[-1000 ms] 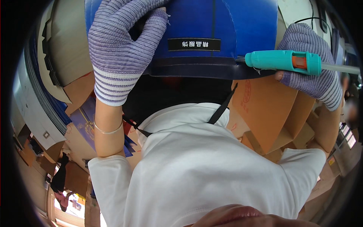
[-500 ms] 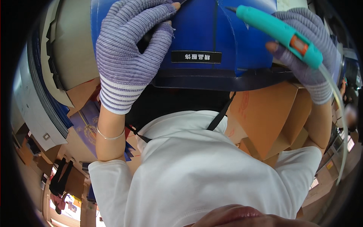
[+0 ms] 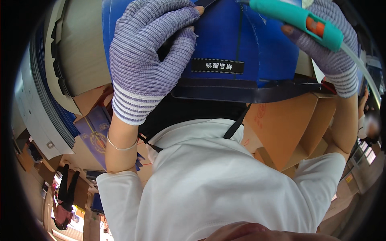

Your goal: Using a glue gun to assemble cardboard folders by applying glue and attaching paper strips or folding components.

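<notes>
My left hand [image 3: 152,60], in a purple-and-white striped knit glove with bare fingertips, rests over a glossy blue panel [image 3: 265,52]. Its thumb and fingers are closed on a dark strip [image 3: 209,3] at the top edge of the view. In a matching glove, my right hand [image 3: 335,44] grips a teal glue pen [image 3: 277,12] with an orange part inside and a clear tube at its back. The pen points left over the panel, its tip near the upper edge. A black label [image 3: 218,66] and a dark blue border band [image 3: 217,91] lie along the panel's near side.
Stacked sheets [image 3: 44,108] and a grey-beige board [image 3: 78,48] stand at the left. Below the panel on the right is an open cardboard box [image 3: 285,128]. A purple printed piece [image 3: 94,134] lies left of me. Another person [image 3: 64,201] stands farther off at the lower left.
My right hand and the glue pen have moved up in the view, away from me. The panel and my left hand appear slightly farther right and lower; the left hand keeps its grip.
</notes>
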